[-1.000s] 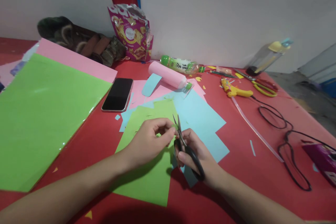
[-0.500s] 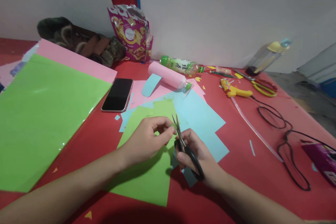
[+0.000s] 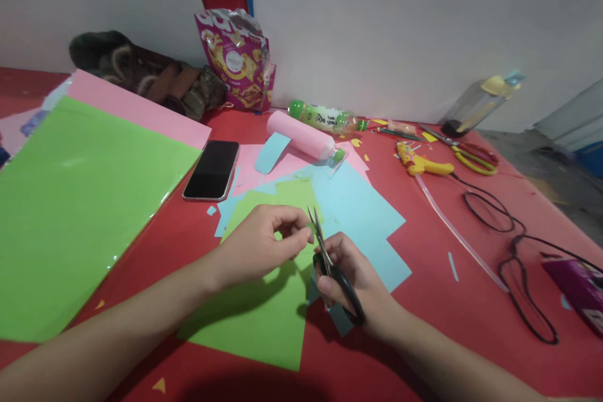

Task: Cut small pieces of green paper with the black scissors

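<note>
My right hand (image 3: pixel 355 282) grips a pair of black-handled scissors (image 3: pixel 347 294), fingers in the loops. The blades point up and away, slightly parted, beside the fingertips of my left hand (image 3: pixel 271 239). That hand is closed in a pinch; a tiny bit of green paper seems to show at its fingertips, mostly hidden. Beneath both hands lies a green paper sheet (image 3: pixel 264 333), over light blue paper (image 3: pixel 362 207) and pink paper (image 3: pixel 247 166). Beyond them rests a bottle wrapped in pink paper (image 3: pixel 301 136), with a blue paper strip (image 3: pixel 273 152) against it.
A phone (image 3: pixel 211 169) lies left of the papers, near a large packet of green and pink sheets (image 3: pixel 94 201). A green-labelled bottle (image 3: pixel 325 118) and a snack bag (image 3: pixel 238 63) are behind. To the right are a yellow glue gun (image 3: pixel 421 162), its black cord and other scissors (image 3: pixel 475 160).
My left hand has shifted slightly left and up, a little away from the blades. The scissors and my right hand stay almost where they were.
</note>
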The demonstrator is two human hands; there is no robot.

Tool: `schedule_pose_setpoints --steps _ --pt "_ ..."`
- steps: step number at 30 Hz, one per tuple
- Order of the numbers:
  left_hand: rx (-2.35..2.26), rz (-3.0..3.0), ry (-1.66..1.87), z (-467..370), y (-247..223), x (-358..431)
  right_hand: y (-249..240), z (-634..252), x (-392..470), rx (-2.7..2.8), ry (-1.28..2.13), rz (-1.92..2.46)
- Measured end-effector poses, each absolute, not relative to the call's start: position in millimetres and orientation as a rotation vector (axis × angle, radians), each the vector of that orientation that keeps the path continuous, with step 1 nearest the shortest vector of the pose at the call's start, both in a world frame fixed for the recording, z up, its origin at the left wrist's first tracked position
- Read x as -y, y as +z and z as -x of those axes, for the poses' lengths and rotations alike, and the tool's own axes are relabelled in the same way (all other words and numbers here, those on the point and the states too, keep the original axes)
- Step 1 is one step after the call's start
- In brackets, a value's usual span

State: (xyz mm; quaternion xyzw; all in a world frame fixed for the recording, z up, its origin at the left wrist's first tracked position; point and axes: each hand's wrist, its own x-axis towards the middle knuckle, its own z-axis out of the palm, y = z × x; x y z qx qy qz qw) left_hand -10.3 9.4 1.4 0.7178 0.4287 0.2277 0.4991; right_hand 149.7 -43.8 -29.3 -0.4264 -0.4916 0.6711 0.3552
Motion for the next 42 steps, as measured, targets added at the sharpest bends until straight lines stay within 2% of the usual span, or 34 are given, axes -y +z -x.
schedule_pose_setpoints --steps 27,42 --pt "-1.046 -1.884 0.325 19.9 15.1 -19.1 -34.5 -148.3 43.1 1.284 1.700 1.193" --pt "-1.008 -1.899 0.190 17.8 6.5 -19.0 -32.9 -146.2 37.5 0.999 1.668 1.192"
